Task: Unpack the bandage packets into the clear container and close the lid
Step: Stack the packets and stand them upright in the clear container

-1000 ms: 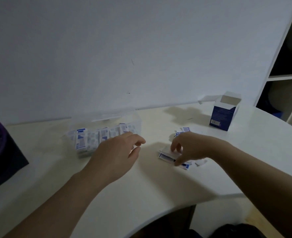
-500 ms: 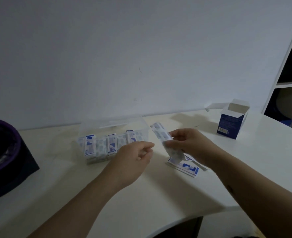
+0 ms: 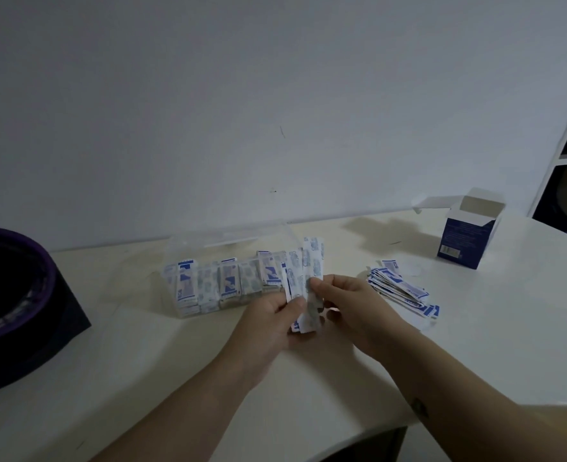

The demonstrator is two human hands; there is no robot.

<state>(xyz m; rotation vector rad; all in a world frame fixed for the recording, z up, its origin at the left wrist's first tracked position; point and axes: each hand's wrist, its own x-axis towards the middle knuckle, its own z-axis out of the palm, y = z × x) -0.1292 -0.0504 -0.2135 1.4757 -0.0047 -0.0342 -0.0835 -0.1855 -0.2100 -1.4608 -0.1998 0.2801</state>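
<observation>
We pinch packets point(image 3: 312, 261) upright, left hand point(image 3: 269, 321) and right hand point(image 3: 355, 308) fingers clamped on them; container point(image 3: 209, 248) just beyond-left, nearer left hand.

Bare hands point(image 3: 269, 315), dark-marked right forearm point(image 3: 442, 391)

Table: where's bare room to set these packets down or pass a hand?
Bare table lies between the dark purple-rimmed object and the clear container, and right of the loose pile, in front of the blue box. Crowded at the centre: left hand and right hand grip packets just before the container, pile close by.
</observation>
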